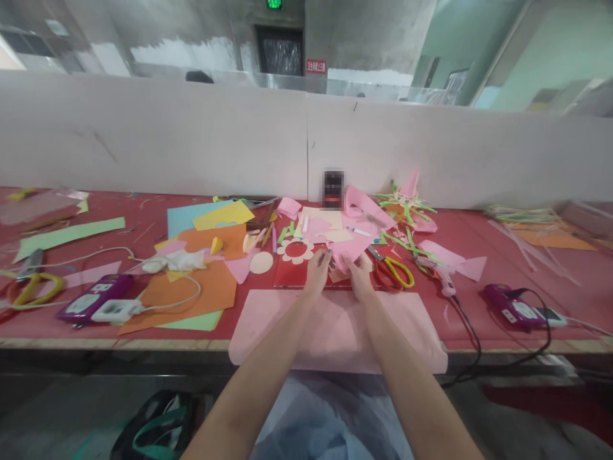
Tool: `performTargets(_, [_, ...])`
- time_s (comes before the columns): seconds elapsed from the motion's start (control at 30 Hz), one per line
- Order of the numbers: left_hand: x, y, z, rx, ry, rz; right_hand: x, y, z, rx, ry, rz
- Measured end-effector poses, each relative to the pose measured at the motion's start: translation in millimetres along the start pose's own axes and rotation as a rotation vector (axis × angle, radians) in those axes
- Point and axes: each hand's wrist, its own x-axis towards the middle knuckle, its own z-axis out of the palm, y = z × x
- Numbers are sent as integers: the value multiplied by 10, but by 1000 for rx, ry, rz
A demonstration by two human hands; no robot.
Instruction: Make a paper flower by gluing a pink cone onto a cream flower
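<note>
A piece of pink paper (352,247) is raised a little above the red table in front of me. My right hand (361,276) grips its lower edge. On the paper's left side, the fingertips of my left hand (316,273) are pinched together, touching or very near its edge; what lies between them is too small to make out. Left of my hands is a cream paper flower (289,250) on a red sheet, with a cream paper disc (261,262) beside it. Scissors (396,272) with yellow and red handles lie close by my right hand.
Pink cloth (340,326) covers the table's front edge under my forearms. A glue gun (445,278) with a black cord lies to the right, near a purple power strip (514,308). Orange paper (191,291) and another purple power strip (96,298) are on the left.
</note>
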Motion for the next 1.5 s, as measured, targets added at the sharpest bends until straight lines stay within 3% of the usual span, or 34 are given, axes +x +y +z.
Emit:
performTargets(0.23, [-20, -36, 52, 84, -59, -63, 4, -36, 9, -112, 29, -47])
performTargets(0.47, [0, -48, 26, 38, 18, -32, 9, -21, -7, -93, 23, -65])
performTargets(0.67, [100, -182, -51, -182, 141, -129, 49, -8, -40, 145, -7, -1])
performTargets(0.8, [122, -206, -66, -341, 86, -219, 78, 21, -50, 137, 7, 28])
performTargets(0.97, [96, -145, -27, -356, -20, -318, 115, 134, -102, 39, 86, -52])
performTargets(1.27, [56, -150, -45, -219, -19, -229, 95, 80, -117, 93, 107, 76])
performTargets(1.5, [80, -155, -76, -88, 73, -142, 93, 95, -108, 2, 123, 72])
